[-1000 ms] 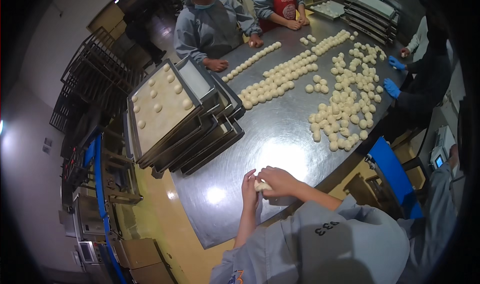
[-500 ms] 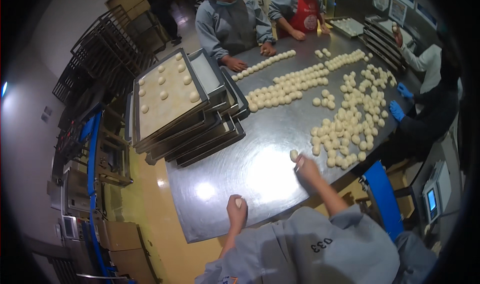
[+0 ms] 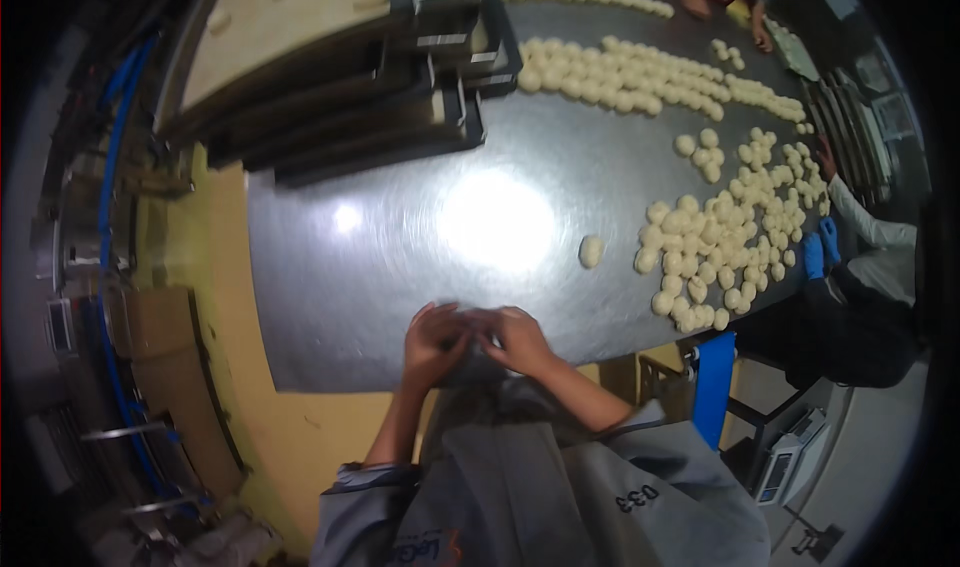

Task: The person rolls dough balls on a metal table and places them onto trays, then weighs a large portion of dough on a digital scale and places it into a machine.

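My left hand (image 3: 430, 345) and my right hand (image 3: 517, 339) meet over the near edge of the steel table (image 3: 400, 277). Their curled fingers come together, blurred by motion, and whatever lies between them is hidden. A single dough ball (image 3: 592, 251) rests on the metal beyond my right hand. Farther right spreads a loose heap of pale dough balls (image 3: 705, 252), with a small cluster (image 3: 704, 154) behind it.
Stacked baking trays (image 3: 330, 107) stand at the table's far left, dough balls on the top one. Rows of dough balls (image 3: 620, 77) line the far side. Blue-gloved hands (image 3: 818, 252) of a co-worker are at the right edge, near a blue conveyor belt (image 3: 713, 387).
My hands were apart, the left closed on a piece of dough and the right by a dough ball; they have come together. That ball now lies alone. The view has tilted down and shifted.
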### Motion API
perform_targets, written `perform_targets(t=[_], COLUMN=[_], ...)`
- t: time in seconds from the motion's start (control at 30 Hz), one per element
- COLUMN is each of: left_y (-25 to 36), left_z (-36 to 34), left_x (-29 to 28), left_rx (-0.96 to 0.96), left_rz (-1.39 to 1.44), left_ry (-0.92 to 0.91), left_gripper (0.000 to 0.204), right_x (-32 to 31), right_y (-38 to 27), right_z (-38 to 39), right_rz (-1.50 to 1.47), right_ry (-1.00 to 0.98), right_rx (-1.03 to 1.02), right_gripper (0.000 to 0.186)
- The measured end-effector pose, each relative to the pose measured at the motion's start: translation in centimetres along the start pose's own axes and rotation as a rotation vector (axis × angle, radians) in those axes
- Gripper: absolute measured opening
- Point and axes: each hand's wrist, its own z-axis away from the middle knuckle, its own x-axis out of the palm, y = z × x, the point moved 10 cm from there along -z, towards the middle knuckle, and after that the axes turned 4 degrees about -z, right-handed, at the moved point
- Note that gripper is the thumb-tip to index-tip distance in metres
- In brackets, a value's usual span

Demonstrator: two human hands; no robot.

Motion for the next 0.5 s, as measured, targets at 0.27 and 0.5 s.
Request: perform_targets(t=[0.27, 0.5], left_y=[-4.2, -8.9], left_z=[-5.1, 1.9], left_x=[-5.3, -7.5], left_rx=[-0.072, -0.136], left_rz=[-0.248, -0.476], left_ry=[0.271, 0.093], left_gripper=[0.016, 0.015], right_x=[-4.0, -4.3], right_y=[-0.5, 4.8], right_z=[-8.2, -1.9], right_rz=[0.245, 0.322], right_ry=[0.188, -0.179], right_rx=[-0.107, 0.091], right_gripper=[0.039, 0.051])
